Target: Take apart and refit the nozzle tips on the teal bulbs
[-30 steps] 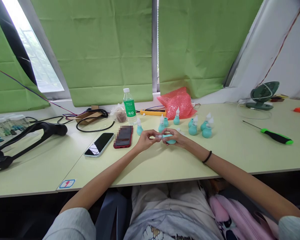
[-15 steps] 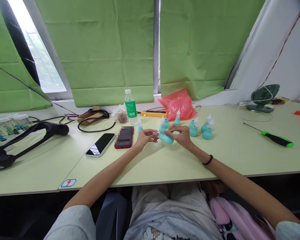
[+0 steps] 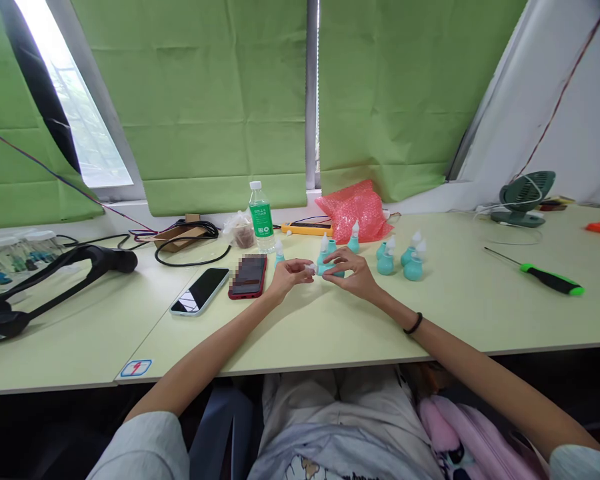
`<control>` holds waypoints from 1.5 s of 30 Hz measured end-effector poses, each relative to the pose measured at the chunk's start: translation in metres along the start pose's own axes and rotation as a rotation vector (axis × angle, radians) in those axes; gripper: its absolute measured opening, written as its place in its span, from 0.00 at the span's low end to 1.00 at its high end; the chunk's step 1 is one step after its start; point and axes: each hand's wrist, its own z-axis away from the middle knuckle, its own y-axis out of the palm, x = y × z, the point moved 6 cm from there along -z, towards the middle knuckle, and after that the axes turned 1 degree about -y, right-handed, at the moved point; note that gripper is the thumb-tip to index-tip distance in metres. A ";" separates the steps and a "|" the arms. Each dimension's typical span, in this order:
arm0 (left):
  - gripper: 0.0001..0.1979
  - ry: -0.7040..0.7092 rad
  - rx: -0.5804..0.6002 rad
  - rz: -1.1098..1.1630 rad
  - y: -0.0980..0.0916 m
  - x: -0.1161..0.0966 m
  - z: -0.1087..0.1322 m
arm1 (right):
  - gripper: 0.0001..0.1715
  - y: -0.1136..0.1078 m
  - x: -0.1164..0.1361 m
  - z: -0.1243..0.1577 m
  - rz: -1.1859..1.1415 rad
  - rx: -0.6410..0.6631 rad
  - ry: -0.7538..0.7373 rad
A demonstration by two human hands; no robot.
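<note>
My left hand [image 3: 293, 276] is closed in a pinch on a small whitish, translucent nozzle tip [image 3: 311, 268]. Just to its right, my right hand [image 3: 351, 273] has thumb and fingers curled around a teal squeeze bulb [image 3: 336, 272], partly hidden by the fingers. The tip and this bulb look close together; whether they touch I cannot tell. Behind the hands stand a teal bulb with a pale nozzle [image 3: 323, 245] and one whose nozzle does not show. Further teal bulbs [image 3: 385, 265] stand upright to the right, most with translucent nozzles, and one [image 3: 279, 252] is behind my left hand.
Left of my hands lie a red-cased phone [image 3: 249, 277] and a pale-cased phone [image 3: 200, 291]. A water bottle [image 3: 263, 220], red bubble wrap [image 3: 357, 212] and black cable [image 3: 193, 262] are at the back. A screwdriver [image 3: 550, 278] and small fan [image 3: 524, 199] sit right.
The bulb in my right hand has turned from lying sideways to sitting further inside the fingers, which now cover more of it. My left hand stays nearly in place with the tip.
</note>
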 end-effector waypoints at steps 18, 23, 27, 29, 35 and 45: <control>0.17 0.139 -0.184 -0.509 -0.017 -0.013 -0.003 | 0.16 -0.006 -0.044 0.005 -0.061 -0.092 0.398; 0.20 0.342 0.061 -1.278 0.007 0.003 0.003 | 0.14 -0.007 -0.048 0.005 -0.145 -0.130 0.423; 0.20 0.286 0.186 -1.476 0.010 0.020 0.002 | 0.13 -0.003 -0.047 0.007 -0.152 -0.116 0.432; 0.20 0.274 0.167 -1.499 0.007 0.020 -0.001 | 0.13 -0.002 -0.046 0.008 -0.151 -0.106 0.428; 0.18 0.234 0.040 -1.517 -0.001 0.011 -0.005 | 0.11 0.002 -0.046 0.008 -0.127 -0.049 0.389; 0.12 0.200 -0.019 -1.470 -0.008 0.011 -0.007 | 0.09 0.013 -0.039 0.013 -0.008 0.121 0.371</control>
